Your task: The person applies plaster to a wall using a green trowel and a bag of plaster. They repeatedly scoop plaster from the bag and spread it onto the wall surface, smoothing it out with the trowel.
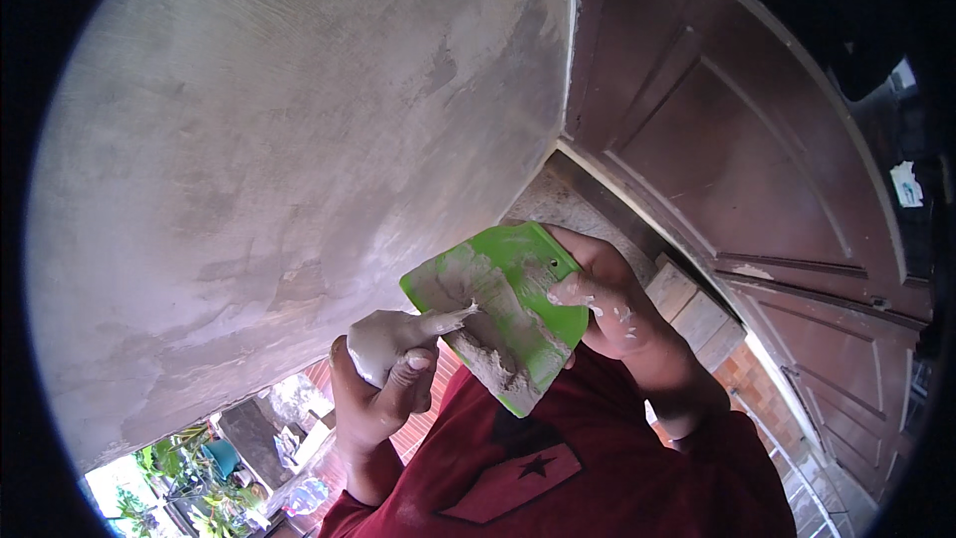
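Note:
My right hand grips a flat green plastic scraper by its right edge, thumb on top and fingers behind. Grey-brown putty is spread over the scraper's face, thicker along its lower left edge. Closed in my left hand is a smooth, rounded, putty-coloured piece; I cannot make out whether it is a coated tool or a lump. Its narrow, ragged end reaches over the scraper and meets the putty. Smears of putty mark my right thumb and fingers.
A patchy grey plastered wall fills the left and top. To the right stands a brown panelled door, with wooden blocks by its foot. Green plants and a teal pot show at lower left.

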A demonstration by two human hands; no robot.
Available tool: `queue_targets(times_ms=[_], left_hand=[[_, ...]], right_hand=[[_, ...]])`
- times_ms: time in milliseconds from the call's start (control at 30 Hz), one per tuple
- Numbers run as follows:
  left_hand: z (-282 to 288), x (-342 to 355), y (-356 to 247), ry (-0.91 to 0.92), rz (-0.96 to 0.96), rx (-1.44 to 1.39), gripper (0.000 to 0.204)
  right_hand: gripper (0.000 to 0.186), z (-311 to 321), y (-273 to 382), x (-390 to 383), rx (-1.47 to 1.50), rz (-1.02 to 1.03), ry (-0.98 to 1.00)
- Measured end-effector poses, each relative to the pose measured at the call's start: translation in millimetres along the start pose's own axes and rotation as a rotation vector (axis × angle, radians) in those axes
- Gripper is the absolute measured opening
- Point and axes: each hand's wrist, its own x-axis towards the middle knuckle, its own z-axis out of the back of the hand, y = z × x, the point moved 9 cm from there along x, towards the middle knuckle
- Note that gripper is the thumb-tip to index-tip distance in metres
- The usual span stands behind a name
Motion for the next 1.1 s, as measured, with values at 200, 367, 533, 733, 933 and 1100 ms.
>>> queue_targets(times_ms=[200, 367, 533, 733, 933, 1100], left_hand=[[15, -9, -1, -0.118, -0.258, 0.136, 0.043], [30, -10, 0, -0.186, -0.391, 0.018, 0.046], [43, -2, 11, -0.278, -0.369, -0.223, 0.048], [-2, 2, 32, 0.162, -0.075, -1.088, 0.053], [-25, 14, 38, 0.319, 0.066, -1.415, 0.056], [-22, 6, 45, 0.301, 0.045, -1.302, 0.057]], right_hand=[[0.069, -4, -4, 1, 0.036, 0.0, -0.001], [0.069, -4, -4, 3, 0.122, -0.028, 0.01], [0.069, -4, -3, 8, 0.152, -0.01, 0.0], [0.06, 4, -4, 9, 0.13, 0.027, -0.062], [0.045, 65, -13, 24, 0.234, 0.141, -0.411], [0.041, 116, -1, 43, 0.034, 0.187, -0.59]])
